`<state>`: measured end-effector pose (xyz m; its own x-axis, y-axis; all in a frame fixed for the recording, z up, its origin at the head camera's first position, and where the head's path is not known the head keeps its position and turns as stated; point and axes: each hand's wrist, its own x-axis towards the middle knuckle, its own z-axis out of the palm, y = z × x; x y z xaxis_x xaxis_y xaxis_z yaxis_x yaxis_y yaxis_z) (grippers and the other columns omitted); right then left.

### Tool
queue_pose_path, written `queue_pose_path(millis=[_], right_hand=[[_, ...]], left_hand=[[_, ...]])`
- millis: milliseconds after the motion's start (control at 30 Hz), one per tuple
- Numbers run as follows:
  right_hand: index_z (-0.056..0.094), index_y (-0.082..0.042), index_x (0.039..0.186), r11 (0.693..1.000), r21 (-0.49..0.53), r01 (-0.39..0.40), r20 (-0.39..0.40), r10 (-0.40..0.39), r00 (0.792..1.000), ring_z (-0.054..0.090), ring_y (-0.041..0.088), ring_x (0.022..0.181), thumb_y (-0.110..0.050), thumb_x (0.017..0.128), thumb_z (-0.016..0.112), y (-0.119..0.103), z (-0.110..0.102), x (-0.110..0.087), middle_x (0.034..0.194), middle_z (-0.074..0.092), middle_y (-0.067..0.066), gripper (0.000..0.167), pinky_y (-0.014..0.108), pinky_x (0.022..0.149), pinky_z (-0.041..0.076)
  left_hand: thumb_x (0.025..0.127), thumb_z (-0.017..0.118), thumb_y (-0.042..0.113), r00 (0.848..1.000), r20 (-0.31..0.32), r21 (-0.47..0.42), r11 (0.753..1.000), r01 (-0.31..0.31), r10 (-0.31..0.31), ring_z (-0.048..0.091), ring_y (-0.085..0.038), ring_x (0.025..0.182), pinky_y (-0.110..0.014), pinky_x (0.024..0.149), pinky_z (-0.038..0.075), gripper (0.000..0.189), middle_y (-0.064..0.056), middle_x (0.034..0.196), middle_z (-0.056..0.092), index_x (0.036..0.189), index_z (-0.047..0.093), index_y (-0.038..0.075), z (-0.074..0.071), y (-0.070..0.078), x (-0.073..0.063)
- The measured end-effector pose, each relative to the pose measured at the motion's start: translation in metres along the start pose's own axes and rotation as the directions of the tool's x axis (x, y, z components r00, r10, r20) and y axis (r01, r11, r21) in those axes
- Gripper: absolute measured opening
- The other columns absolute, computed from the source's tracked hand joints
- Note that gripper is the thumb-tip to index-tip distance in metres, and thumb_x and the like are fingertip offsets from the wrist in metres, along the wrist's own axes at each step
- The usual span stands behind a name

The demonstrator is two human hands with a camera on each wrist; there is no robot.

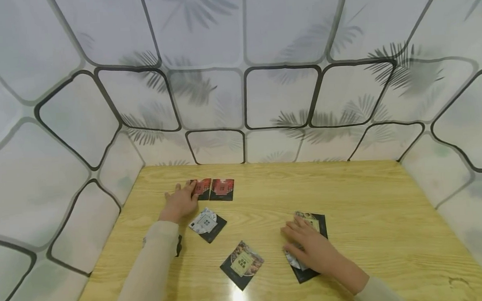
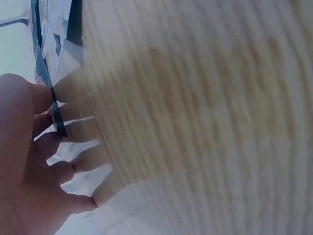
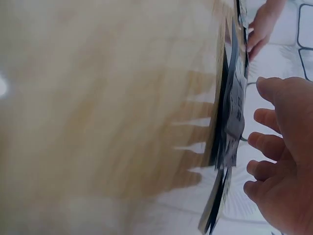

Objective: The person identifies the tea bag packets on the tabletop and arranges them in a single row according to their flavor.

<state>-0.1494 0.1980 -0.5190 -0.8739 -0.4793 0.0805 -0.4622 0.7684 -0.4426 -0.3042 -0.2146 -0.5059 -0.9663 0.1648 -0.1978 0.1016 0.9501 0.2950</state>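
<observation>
My left hand lies at the back left, fingers spread, its fingertips at the edge of a flat square red-and-black packet. A second red-and-black packet sits right beside that one. In the left wrist view, the thumb and fingers reach toward the tabletop at a thin dark packet edge. My right hand is over two packets, partly hiding them: a yellow-and-black one behind and a grey-and-black one in front. In the right wrist view, its loosely bent fingers are apart from the grey packet.
A grey-and-black packet lies turned at an angle near my left wrist. Another packet with a food picture and yellow label lies at front centre. The wooden table meets patterned cloth walls at the back and sides.
</observation>
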Motion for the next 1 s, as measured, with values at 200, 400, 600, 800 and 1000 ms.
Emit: queue_pose_path(millis=[200,400,600,800,1000], right_hand=[[0.062,-0.009,0.148,1.000,-0.006,-0.005,-0.002,0.005,1.000,0.035,0.050,0.154,-0.042,0.107,0.060,0.003,-0.004,-0.017,0.157,0.054,0.020,0.053,0.071,0.118,0.037],[0.062,-0.013,0.148,1.000,-0.021,0.018,0.020,-0.018,1.000,0.038,0.051,0.152,-0.044,0.106,0.061,0.009,-0.009,-0.032,0.157,0.055,0.017,0.052,0.072,0.116,0.038],[0.057,-0.018,0.154,0.999,-0.037,0.040,0.069,-0.038,0.997,0.037,0.050,0.153,-0.052,0.106,0.057,0.012,-0.011,-0.046,0.161,0.052,0.013,0.059,0.071,0.113,0.042],[0.054,-0.022,0.156,0.998,-0.025,0.059,0.085,-0.057,0.995,0.036,0.049,0.154,-0.051,0.107,0.056,0.012,-0.013,-0.055,0.162,0.052,0.009,0.057,0.072,0.112,0.041],[0.057,-0.020,0.155,0.994,-0.080,0.080,0.075,-0.074,0.994,0.038,0.046,0.153,-0.048,0.107,0.057,0.009,-0.011,-0.056,0.162,0.052,0.009,0.055,0.069,0.115,0.040]], left_hand=[[0.113,0.035,0.029,1.000,-0.001,-0.003,1.000,0.002,-0.002,0.014,-0.055,0.159,-0.086,0.117,0.012,0.060,-0.019,0.175,0.019,0.169,0.024,0.010,0.001,-0.001,0.000],[0.113,0.036,0.029,1.000,0.000,-0.003,1.000,0.004,-0.004,0.014,-0.055,0.159,-0.086,0.117,0.012,0.060,-0.018,0.176,0.019,0.169,0.024,0.010,0.002,-0.002,0.001],[0.113,0.035,0.029,1.000,-0.004,0.001,1.000,0.007,-0.007,0.015,-0.055,0.159,-0.086,0.117,0.012,0.060,-0.018,0.176,0.019,0.169,0.024,0.010,0.002,-0.002,0.001],[0.113,0.035,0.029,1.000,0.000,-0.007,1.000,0.006,-0.006,0.014,-0.055,0.159,-0.087,0.117,0.012,0.060,-0.018,0.176,0.019,0.169,0.024,0.010,0.002,-0.001,0.000],[0.113,0.036,0.029,1.000,-0.008,-0.002,1.000,0.003,-0.003,0.015,-0.055,0.159,-0.087,0.117,0.012,0.060,-0.019,0.175,0.020,0.169,0.025,0.010,0.004,-0.003,0.001]])
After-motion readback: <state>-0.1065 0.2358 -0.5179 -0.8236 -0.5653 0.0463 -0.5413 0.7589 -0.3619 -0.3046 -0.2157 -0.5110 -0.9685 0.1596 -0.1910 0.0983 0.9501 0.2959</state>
